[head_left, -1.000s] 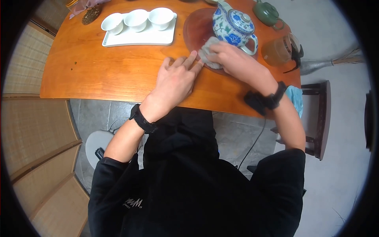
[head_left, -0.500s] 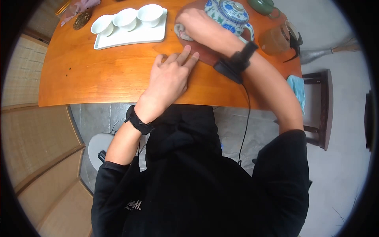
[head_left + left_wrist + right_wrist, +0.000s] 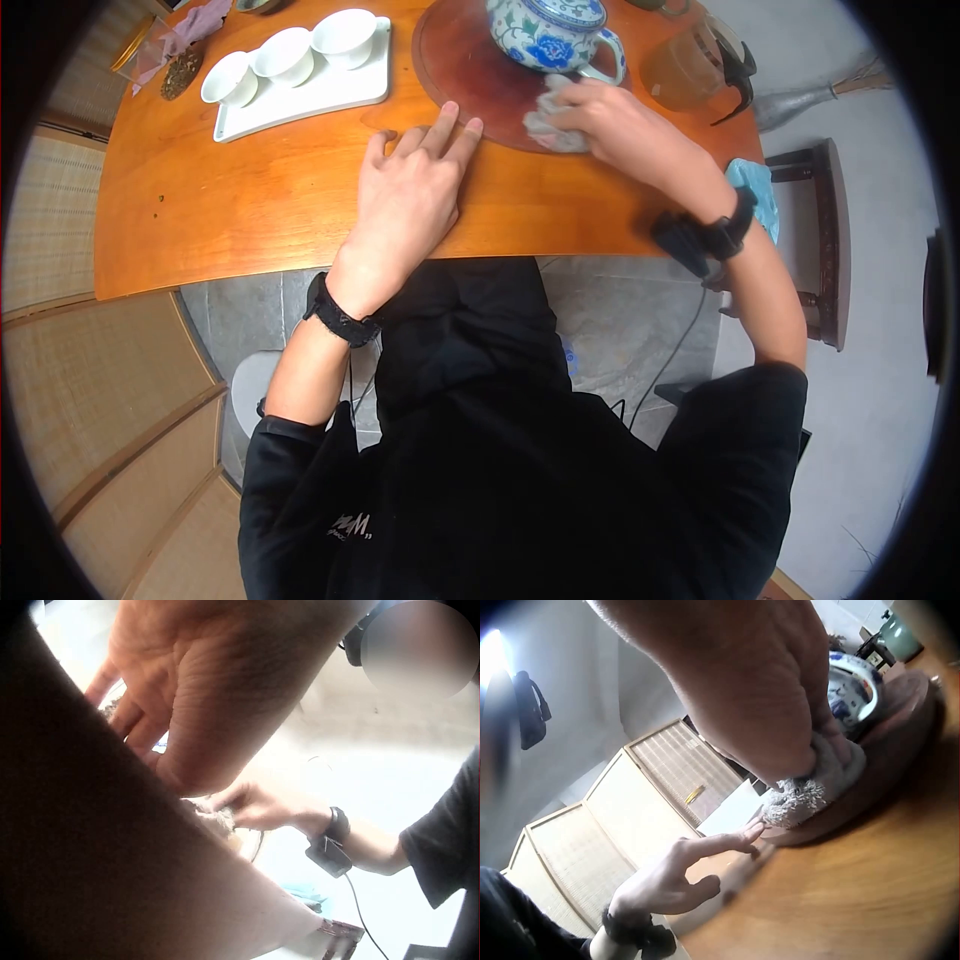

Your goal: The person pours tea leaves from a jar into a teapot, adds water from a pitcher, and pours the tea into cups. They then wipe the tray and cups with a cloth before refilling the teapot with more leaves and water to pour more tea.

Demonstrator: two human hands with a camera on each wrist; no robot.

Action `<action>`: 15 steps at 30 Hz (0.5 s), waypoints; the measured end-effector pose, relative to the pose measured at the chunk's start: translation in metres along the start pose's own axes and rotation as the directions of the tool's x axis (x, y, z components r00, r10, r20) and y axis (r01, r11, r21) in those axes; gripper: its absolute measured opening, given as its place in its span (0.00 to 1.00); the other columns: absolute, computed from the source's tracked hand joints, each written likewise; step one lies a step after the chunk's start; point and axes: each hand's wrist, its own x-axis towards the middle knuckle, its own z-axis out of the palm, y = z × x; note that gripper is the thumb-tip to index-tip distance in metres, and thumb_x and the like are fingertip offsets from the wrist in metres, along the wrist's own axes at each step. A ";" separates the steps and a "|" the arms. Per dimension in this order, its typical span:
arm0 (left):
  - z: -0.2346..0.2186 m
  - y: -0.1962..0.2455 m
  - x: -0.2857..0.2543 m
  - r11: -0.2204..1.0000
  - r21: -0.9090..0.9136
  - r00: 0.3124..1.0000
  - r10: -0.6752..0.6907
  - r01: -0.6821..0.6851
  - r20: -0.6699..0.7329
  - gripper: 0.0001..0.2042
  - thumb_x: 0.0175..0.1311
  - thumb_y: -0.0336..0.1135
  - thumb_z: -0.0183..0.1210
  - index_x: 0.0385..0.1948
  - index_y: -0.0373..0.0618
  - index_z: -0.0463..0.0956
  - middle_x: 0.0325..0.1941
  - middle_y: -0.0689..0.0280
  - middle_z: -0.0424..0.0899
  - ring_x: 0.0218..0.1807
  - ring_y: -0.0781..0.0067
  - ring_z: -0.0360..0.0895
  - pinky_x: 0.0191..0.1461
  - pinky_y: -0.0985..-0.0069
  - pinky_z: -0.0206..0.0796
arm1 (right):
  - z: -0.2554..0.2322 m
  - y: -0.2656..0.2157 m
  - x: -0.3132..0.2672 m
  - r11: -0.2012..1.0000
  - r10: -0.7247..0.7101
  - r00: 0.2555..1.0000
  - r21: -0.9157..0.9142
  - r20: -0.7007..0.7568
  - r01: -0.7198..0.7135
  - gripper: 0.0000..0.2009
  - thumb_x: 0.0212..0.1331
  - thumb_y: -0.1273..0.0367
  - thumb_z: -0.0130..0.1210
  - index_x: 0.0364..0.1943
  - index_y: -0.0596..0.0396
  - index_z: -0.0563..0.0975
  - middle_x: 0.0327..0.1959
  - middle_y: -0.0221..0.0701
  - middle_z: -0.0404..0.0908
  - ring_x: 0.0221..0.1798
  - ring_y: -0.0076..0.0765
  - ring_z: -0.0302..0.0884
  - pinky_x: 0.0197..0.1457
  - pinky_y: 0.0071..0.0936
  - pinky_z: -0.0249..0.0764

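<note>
The top edge of the head view crops the blue-and-white teapot [image 3: 553, 45], losing the top of its lid, and leaves only a sliver of a green pot [image 3: 660, 5]; the right hand [image 3: 630, 122] is slightly blurred there, and its fingertips are lost in the folds of a cloth [image 3: 553, 122]. The left wrist view is washed out by glare, and a dark mass across its lower left, too dim to identify, hides the left fingertips and most of the cloth. From the right wrist, the hand's own heel and thumb side cover much of the teapot, though its handle shows, and the green pot's rounded body appears behind. That view alone shows the thickness of the round board [image 3: 455, 60], raised above the worktop [image 3: 270, 205]; the head view gives instead the white tray [image 3: 335, 108] with its three cups and the glass pitcher [image 3: 685, 78]. The cloth is grey, soft and bunched, with a looped, fuzzy end seen clearly only from the right wrist. It lies on the board near the rim closest to the person, just beside the teapot's handle. As for the hands, the right grips the cloth, while the left [image 3: 412, 190] lies spread, fingers extended, two fingertips at the board's rim.
</note>
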 end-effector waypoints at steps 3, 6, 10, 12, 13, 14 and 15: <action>0.000 0.001 -0.002 1.000 -0.006 1.000 -0.004 0.004 0.000 0.28 0.48 0.26 0.58 0.58 0.47 0.72 0.63 0.58 0.73 0.51 0.66 0.78 0.58 0.60 0.63 | -0.015 0.000 -0.009 0.985 0.171 0.982 0.004 0.085 -0.172 0.12 0.47 0.80 0.55 0.39 0.61 0.80 0.40 0.43 0.79 0.48 0.51 0.75 0.51 0.40 0.73; 0.001 -0.001 -0.001 1.000 -0.021 1.000 -0.004 0.004 0.003 0.29 0.47 0.26 0.58 0.58 0.47 0.72 0.64 0.57 0.72 0.51 0.66 0.77 0.58 0.60 0.63 | -0.007 0.007 -0.015 0.970 0.240 0.971 -0.049 0.020 -0.239 0.12 0.46 0.79 0.57 0.38 0.61 0.81 0.38 0.45 0.80 0.46 0.52 0.76 0.49 0.40 0.73; -0.001 -0.002 0.000 0.998 -0.064 1.000 -0.009 0.010 0.023 0.30 0.46 0.25 0.58 0.58 0.47 0.72 0.64 0.57 0.72 0.52 0.65 0.77 0.58 0.59 0.62 | -0.010 0.003 -0.001 0.952 0.304 0.950 0.024 0.075 -0.306 0.11 0.46 0.77 0.59 0.37 0.61 0.81 0.37 0.43 0.80 0.45 0.52 0.76 0.50 0.39 0.73; -0.001 0.000 0.000 0.997 -0.076 1.000 -0.012 0.013 0.021 0.30 0.45 0.25 0.58 0.58 0.46 0.72 0.64 0.56 0.72 0.52 0.65 0.77 0.59 0.59 0.62 | -0.006 -0.004 0.013 0.966 0.235 0.965 0.082 0.120 -0.245 0.11 0.45 0.77 0.60 0.37 0.60 0.82 0.37 0.42 0.80 0.45 0.51 0.75 0.50 0.39 0.73; -0.002 0.000 0.000 0.997 -0.070 1.000 -0.016 0.017 0.024 0.30 0.45 0.25 0.58 0.58 0.46 0.72 0.64 0.56 0.72 0.51 0.65 0.77 0.58 0.59 0.62 | -0.004 -0.007 0.023 0.971 0.197 0.970 0.109 0.140 -0.213 0.12 0.45 0.76 0.61 0.37 0.60 0.82 0.37 0.41 0.80 0.45 0.51 0.75 0.51 0.39 0.73; -0.002 0.001 0.000 0.998 -0.067 0.999 -0.018 0.020 0.030 0.30 0.45 0.25 0.58 0.58 0.47 0.72 0.64 0.56 0.72 0.51 0.65 0.77 0.58 0.59 0.62 | 0.012 -0.010 0.031 0.954 0.225 0.972 0.186 0.070 -0.235 0.11 0.42 0.76 0.63 0.34 0.61 0.81 0.37 0.43 0.80 0.47 0.50 0.74 0.53 0.39 0.72; -0.002 0.001 0.000 0.998 -0.064 0.999 -0.020 0.022 0.038 0.30 0.45 0.25 0.58 0.58 0.47 0.73 0.64 0.56 0.72 0.51 0.65 0.77 0.58 0.58 0.62 | 0.016 -0.015 0.044 0.972 0.177 0.983 0.165 -0.051 -0.166 0.11 0.41 0.76 0.63 0.32 0.62 0.81 0.35 0.43 0.80 0.46 0.50 0.75 0.51 0.39 0.73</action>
